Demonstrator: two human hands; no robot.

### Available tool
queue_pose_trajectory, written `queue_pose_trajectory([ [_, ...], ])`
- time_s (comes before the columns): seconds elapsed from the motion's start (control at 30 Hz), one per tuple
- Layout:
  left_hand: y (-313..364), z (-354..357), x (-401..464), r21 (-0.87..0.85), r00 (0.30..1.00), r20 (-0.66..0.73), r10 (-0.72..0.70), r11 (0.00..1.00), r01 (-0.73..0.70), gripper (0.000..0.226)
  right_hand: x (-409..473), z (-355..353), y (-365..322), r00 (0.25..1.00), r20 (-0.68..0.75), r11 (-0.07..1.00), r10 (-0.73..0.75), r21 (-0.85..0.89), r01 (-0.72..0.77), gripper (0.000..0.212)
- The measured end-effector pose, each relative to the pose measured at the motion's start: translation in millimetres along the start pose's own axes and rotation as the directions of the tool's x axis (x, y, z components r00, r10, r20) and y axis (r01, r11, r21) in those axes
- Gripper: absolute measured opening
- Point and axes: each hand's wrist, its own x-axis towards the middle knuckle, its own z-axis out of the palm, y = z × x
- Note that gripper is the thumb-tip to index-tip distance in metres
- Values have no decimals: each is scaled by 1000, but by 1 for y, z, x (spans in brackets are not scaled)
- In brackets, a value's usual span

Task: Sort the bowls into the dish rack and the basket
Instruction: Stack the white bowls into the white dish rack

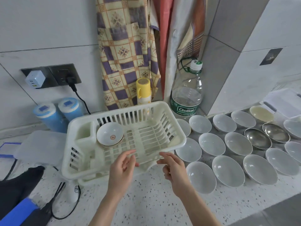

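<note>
A cream plastic dish rack (164, 108) stands on the speckled counter in the middle. Inside it, at the left, a small white bowl with a red mark (110, 134) leans on its side. Several white bowls (228, 170) lie in rows on the counter to the right, with two steel bowls (258, 138) and a cream bowl (261, 114) among them. My left hand (122, 170) and my right hand (174, 168) hover at the rack's near rim, fingers apart, holding nothing. No basket is visible.
A large water bottle (187, 95) and a yellow cup (143, 90) stand behind the rack. Two blue-lidded jars (61, 111) and a clear lidded box (40, 146) sit at the left, with cables (65, 204) near the front. Clear containers (283, 101) lie far right.
</note>
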Motion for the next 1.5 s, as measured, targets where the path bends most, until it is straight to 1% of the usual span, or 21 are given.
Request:
queue_pose_trajectory([
  [0.07,-7,23,-21,1,997,36,-73,997,73,16,-1,-19,-1,1000,-15,1000,-1,19,1,17],
  [0.13,-14,49,-39,-1,982,58,-178,984,178,13,-1,-43,-4,1000,-10,1000,-11,28,11,18],
  [0.23,-20,92,-58,13,934,86,-347,938,347,13,-2,-87,-9,999,-31,1000,18,21,-18,16],
  [0.3,-21,120,-65,42,876,120,-467,884,466,19,-4,-121,-10,996,-75,999,45,5,-45,13],
  [0.37,-20,144,-70,69,800,158,-578,815,575,25,-5,-156,-8,991,-114,997,74,1,-75,13],
  [0.43,-18,166,-76,85,730,182,-658,750,655,31,-6,-191,-3,980,-151,990,129,-32,-135,21],
  [0.47,-17,176,-79,75,708,188,-681,728,681,33,-7,-207,0,971,-167,981,169,-64,-181,27],
  [0.6,-15,211,-86,-3,689,181,-702,700,714,29,-10,-257,11,909,-153,884,388,-215,-414,46],
  [0.67,-16,225,-88,-59,690,156,-707,691,721,27,-9,-273,13,885,-140,843,444,-269,-466,48],
  [0.7,-17,230,-89,-93,691,138,-710,685,723,27,-7,-278,13,883,-145,835,447,-286,-470,45],
  [0.77,-19,237,-91,-166,678,109,-727,659,734,28,-3,-284,11,897,-165,847,411,-295,-442,34],
  [0.87,-21,240,-90,-232,650,177,-739,610,757,32,3,-288,7,931,-177,895,319,-266,-357,19],
  [0.9,-23,241,-90,-242,649,196,-735,606,758,34,4,-288,6,939,-175,904,296,-265,-335,18],
  [1.0,-25,242,-89,-251,649,196,-736,602,758,41,6,-284,6,955,-167,919,246,-272,-284,21],
  [1.1,-25,239,-92,-257,653,200,-731,604,755,44,6,-278,10,958,-206,938,200,-242,-248,21],
  [1.27,-23,206,-101,-288,681,215,-700,621,729,43,-1,-263,19,933,-347,959,96,-220,-181,21],
  [1.4,-17,163,-107,-363,744,238,-624,653,664,41,-17,-241,19,925,-378,970,25,-214,-114,14],
  [1.5,-9,125,-110,-435,776,224,-589,652,621,48,-30,-220,11,927,-374,983,-22,-175,-48,10],
])
